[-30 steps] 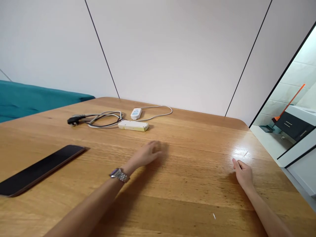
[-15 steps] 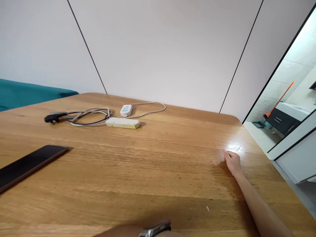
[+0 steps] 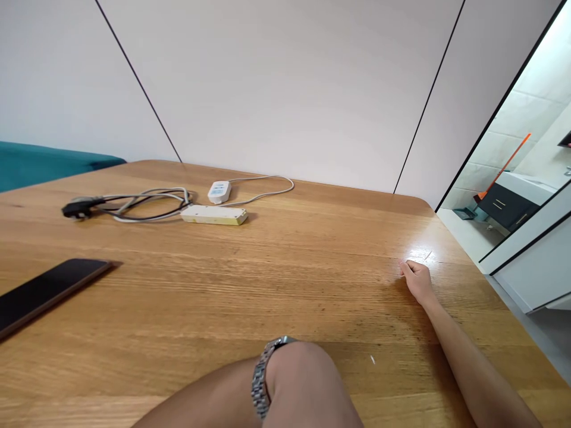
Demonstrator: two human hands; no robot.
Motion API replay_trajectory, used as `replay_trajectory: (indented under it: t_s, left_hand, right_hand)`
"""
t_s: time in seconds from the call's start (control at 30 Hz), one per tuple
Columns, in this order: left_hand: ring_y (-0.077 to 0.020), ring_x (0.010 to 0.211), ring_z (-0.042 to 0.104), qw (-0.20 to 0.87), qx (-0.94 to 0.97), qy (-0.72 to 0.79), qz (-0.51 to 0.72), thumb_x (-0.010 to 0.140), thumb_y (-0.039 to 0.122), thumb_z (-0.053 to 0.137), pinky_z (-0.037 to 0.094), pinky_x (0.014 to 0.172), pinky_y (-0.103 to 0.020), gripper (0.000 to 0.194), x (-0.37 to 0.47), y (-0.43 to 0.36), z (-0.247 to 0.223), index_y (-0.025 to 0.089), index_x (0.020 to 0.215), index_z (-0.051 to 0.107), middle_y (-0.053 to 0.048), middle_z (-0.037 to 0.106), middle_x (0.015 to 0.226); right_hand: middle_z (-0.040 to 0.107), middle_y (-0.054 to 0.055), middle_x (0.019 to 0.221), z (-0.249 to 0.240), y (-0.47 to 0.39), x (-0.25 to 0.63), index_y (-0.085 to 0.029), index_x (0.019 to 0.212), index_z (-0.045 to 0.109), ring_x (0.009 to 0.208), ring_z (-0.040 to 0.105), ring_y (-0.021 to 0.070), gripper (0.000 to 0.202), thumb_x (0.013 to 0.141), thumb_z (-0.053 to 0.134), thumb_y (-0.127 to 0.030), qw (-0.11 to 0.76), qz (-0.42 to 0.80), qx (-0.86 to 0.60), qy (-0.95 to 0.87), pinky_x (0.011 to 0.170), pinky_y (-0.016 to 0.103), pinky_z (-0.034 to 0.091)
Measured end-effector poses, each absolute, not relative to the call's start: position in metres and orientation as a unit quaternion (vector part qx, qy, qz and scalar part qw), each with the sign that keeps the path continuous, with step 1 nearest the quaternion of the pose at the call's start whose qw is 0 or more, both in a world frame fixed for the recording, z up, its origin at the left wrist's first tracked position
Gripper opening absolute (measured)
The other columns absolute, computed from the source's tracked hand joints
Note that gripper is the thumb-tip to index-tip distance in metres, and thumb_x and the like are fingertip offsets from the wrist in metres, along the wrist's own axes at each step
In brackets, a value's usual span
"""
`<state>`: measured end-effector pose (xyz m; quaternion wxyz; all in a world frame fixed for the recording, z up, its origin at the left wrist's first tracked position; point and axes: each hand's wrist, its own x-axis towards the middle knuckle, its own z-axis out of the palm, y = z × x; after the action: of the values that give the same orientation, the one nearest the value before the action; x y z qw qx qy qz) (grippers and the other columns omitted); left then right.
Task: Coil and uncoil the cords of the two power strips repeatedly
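Observation:
My right hand (image 3: pixel 418 280) rests on the wooden table (image 3: pixel 223 285) toward its right side, fingers curled closed; what they hold, if anything, is hidden. Just beyond its knuckles lies a thin pale sliver (image 3: pixel 429 255). A second small white sliver (image 3: pixel 373 359) is nearer to me, left of the right forearm. My left hand (image 3: pixel 307 386) is at the bottom centre, bent at the wrist, with a metal-link watch (image 3: pixel 261 380) around the wrist. Its back faces me and the fingers are out of sight below the picture edge.
A dark phone (image 3: pixel 49 294) lies flat at the left. Farther back are a white power strip (image 3: pixel 214 215), a coiled cable with a black plug (image 3: pixel 79 207), and a white corded device (image 3: pixel 219 192). A pale panelled wall (image 3: pixel 289 89) borders the table's far edge.
My left hand and its watch have risen into view from the bottom edge. My right hand stays in about the same spot on the table, still closed. The view has shifted slightly.

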<state>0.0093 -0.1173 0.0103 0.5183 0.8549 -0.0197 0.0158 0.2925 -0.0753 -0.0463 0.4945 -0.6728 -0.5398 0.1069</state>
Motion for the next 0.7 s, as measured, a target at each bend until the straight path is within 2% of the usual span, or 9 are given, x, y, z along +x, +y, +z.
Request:
replay_trajectory:
  t_s: [0.2, 0.47, 0.6, 0.7]
  left_hand:
    - [-0.0194, 0.068, 0.069, 0.499, 0.866, -0.036, -0.02, 0.061, 0.065, 0.057, 0.049, 0.039, -0.025, 0.066, 0.054, -0.115, 0.011, 0.044, 0.123, 0.06, 0.005, 0.071, 0.084]
    - [-0.0187, 0.064, 0.068, 0.515, 0.856, -0.029, 0.014, 0.059, 0.07, 0.059, 0.044, 0.033, -0.025, 0.066, 0.019, -0.109, 0.004, 0.04, 0.118, 0.065, 0.003, 0.07, 0.106]
    - [-0.0182, 0.062, 0.067, 0.515, 0.855, -0.05, -0.048, 0.058, 0.068, 0.062, 0.045, 0.033, -0.025, 0.064, 0.036, -0.114, 0.01, 0.044, 0.116, 0.065, 0.006, 0.071, 0.098]
    - [-0.018, 0.06, 0.067, 0.511, 0.857, -0.045, -0.05, 0.057, 0.069, 0.062, 0.045, 0.032, -0.025, 0.063, 0.049, -0.117, 0.009, 0.046, 0.115, 0.065, 0.008, 0.071, 0.089]
  right_hand:
    - [0.046, -0.003, 0.045, -0.046, -0.077, 0.293, -0.02, 0.047, 0.05, 0.047, 0.042, 0.012, 0.045, 0.08, 0.052, -0.05, 0.493, 0.121, -0.669, -0.543, 0.051, 0.025, 0.033]
    - [0.048, -0.002, 0.045, -0.046, -0.076, 0.293, -0.02, 0.047, 0.051, 0.047, 0.044, 0.0123, 0.044, 0.079, 0.052, -0.05, 0.492, 0.121, -0.668, -0.546, 0.052, 0.025, 0.034]
    - [0.047, -0.002, 0.046, -0.046, -0.076, 0.293, -0.019, 0.047, 0.051, 0.047, 0.044, 0.0123, 0.044, 0.079, 0.052, -0.05, 0.491, 0.121, -0.667, -0.546, 0.052, 0.025, 0.034]
    - [0.047, -0.002, 0.046, -0.046, -0.076, 0.293, -0.019, 0.047, 0.051, 0.048, 0.044, 0.0124, 0.044, 0.079, 0.052, -0.05, 0.491, 0.123, -0.667, -0.547, 0.052, 0.025, 0.034]
